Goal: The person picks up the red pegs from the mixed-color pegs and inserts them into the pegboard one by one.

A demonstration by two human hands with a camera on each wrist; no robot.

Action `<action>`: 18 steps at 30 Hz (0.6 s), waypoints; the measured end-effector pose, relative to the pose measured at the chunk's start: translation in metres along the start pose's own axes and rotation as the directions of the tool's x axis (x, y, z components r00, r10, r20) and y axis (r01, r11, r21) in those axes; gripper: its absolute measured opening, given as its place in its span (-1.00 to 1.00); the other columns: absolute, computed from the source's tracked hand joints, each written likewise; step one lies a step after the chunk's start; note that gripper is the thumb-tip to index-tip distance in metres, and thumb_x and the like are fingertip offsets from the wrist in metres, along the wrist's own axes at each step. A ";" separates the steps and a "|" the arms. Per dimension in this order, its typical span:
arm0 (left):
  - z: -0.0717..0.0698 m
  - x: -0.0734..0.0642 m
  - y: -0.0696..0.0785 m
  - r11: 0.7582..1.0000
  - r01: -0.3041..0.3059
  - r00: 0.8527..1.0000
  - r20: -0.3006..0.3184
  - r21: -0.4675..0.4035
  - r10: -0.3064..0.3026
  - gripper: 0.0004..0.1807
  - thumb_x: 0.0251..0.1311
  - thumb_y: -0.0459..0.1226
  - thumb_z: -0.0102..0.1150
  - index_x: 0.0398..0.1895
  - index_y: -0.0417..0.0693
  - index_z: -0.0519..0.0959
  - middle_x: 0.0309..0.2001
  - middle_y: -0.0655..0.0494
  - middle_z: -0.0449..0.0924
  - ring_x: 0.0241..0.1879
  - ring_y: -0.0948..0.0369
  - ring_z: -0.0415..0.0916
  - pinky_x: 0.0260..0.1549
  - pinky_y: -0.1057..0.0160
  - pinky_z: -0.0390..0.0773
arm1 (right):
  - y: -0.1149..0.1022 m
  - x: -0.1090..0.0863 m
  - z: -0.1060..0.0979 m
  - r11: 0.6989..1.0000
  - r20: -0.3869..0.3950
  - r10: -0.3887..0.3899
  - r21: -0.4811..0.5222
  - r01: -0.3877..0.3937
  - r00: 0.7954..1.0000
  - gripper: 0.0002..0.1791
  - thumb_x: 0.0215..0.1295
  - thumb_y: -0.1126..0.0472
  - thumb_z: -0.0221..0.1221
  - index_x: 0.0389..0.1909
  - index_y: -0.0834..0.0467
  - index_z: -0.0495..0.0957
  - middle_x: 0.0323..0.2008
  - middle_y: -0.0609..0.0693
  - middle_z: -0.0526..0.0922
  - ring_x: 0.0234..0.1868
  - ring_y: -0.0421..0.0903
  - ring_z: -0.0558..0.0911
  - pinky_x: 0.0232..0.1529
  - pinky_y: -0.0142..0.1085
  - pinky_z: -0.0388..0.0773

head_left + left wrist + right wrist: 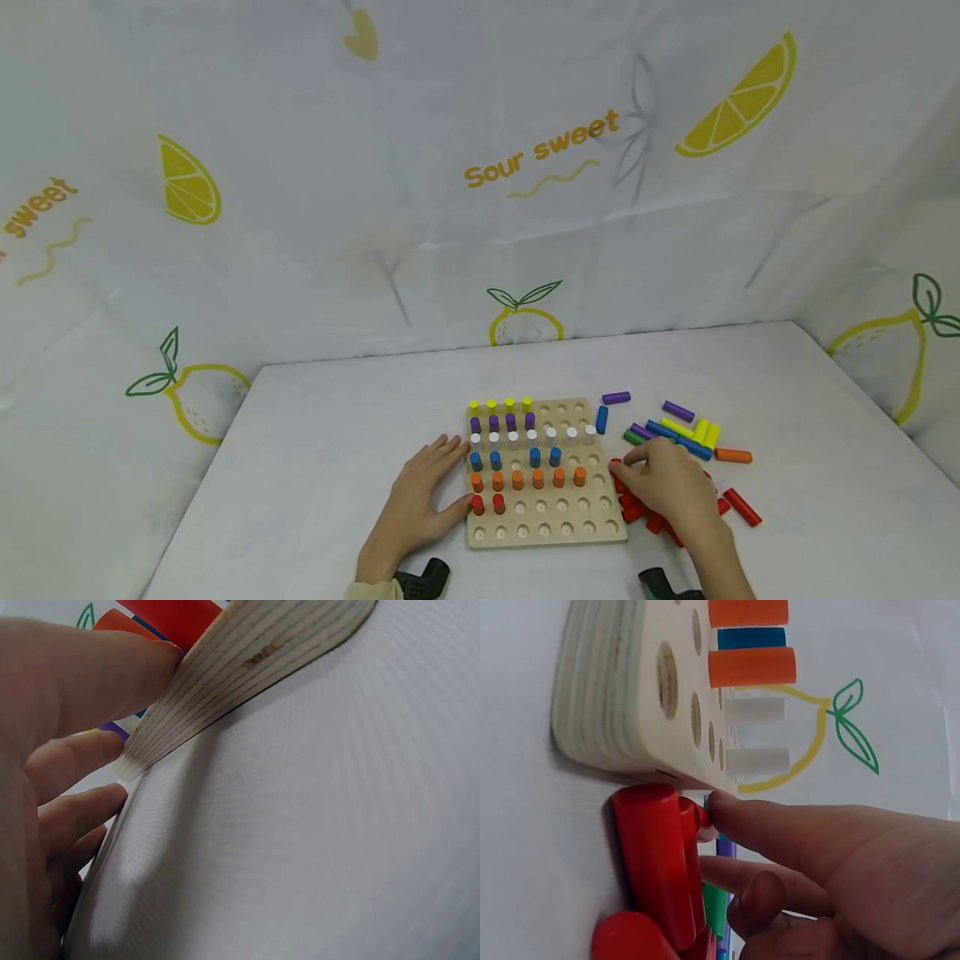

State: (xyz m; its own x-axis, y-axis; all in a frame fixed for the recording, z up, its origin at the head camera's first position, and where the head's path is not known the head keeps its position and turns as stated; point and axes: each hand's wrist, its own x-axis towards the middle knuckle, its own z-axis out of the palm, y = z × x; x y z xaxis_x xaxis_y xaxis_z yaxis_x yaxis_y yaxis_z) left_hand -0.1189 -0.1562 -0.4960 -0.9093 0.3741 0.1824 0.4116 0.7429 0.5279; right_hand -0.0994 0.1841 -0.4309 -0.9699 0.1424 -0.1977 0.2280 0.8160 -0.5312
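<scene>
A left hand (420, 492) touches the pegboard (555, 530) with extended fingers while the right hand (671, 486) has a red peg (702, 815) at its fingertips, grip unclear, beside loose pegs (651, 859) a brushing knuckle could scatter

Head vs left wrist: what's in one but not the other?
Only head: the right hand, the loose red pegs beyond the board and the "Sour sweet" lettering.

Only left wrist: a dark mark on the layered side of the pegboard.

Both: the pegboard, the left hand at its edge, and standing red pegs and orange pegs.
</scene>
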 end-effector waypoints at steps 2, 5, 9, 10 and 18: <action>0.000 0.000 0.000 1.000 0.000 1.000 0.001 0.001 0.000 -0.28 0.16 0.04 0.26 0.44 0.16 0.46 0.45 0.13 0.47 0.54 0.07 0.29 0.53 -0.13 0.29 | -0.001 0.000 0.001 1.000 -0.007 0.009 -0.013 -0.009 1.000 -0.62 0.23 0.05 0.39 -0.17 0.32 0.76 -0.56 0.02 0.65 -0.56 -0.10 0.44 -0.62 -0.38 0.32; 0.000 0.000 0.000 1.000 0.002 1.000 0.004 -0.002 -0.002 -0.28 0.16 0.04 0.26 0.45 0.16 0.45 0.45 0.13 0.47 0.54 0.07 0.28 0.53 -0.13 0.29 | -0.003 -0.001 0.002 1.000 -0.013 0.015 -0.021 -0.016 1.000 -0.62 0.23 0.06 0.39 -0.18 0.33 0.76 -0.45 0.07 0.71 -0.56 -0.11 0.45 -0.63 -0.38 0.30; 0.000 0.000 0.000 1.000 0.003 1.000 0.006 0.000 -0.003 -0.28 0.16 0.04 0.26 0.45 0.17 0.45 0.45 0.13 0.47 0.54 0.06 0.29 0.53 -0.13 0.29 | -0.004 0.000 0.004 1.000 -0.020 0.005 -0.010 -0.005 1.000 -0.65 0.22 0.11 0.39 -0.19 0.35 0.76 -0.44 0.08 0.71 -0.60 -0.13 0.45 -0.65 -0.39 0.29; 0.000 0.000 0.000 1.000 0.003 1.000 0.006 0.002 -0.003 -0.28 0.16 0.04 0.26 0.45 0.16 0.45 0.45 0.13 0.47 0.54 0.06 0.29 0.53 -0.14 0.29 | -0.004 0.000 0.005 1.000 -0.023 0.001 -0.007 -0.001 1.000 -0.65 0.21 0.12 0.39 -0.19 0.36 0.76 -0.44 0.07 0.71 -0.61 -0.13 0.45 -0.66 -0.39 0.29; 0.000 0.000 0.000 1.000 0.006 1.000 0.005 -0.004 -0.006 -0.27 0.16 0.05 0.26 0.45 0.17 0.45 0.45 0.13 0.47 0.54 0.06 0.29 0.53 -0.14 0.29 | -0.004 0.002 0.007 0.998 -0.017 -0.010 0.054 0.011 1.000 -0.67 0.16 0.17 0.39 -0.19 0.36 0.75 -0.72 -0.05 0.44 -0.64 -0.13 0.42 -0.64 -0.39 0.29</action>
State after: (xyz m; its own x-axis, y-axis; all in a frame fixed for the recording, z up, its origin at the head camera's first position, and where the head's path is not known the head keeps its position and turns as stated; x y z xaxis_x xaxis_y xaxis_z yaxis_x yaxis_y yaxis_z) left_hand -0.1188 -0.1562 -0.4959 -0.9112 0.3727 0.1754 0.4063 0.7427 0.5323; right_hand -0.1014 0.1775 -0.4346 -0.9734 0.1438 -0.1784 0.2219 0.7861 -0.5769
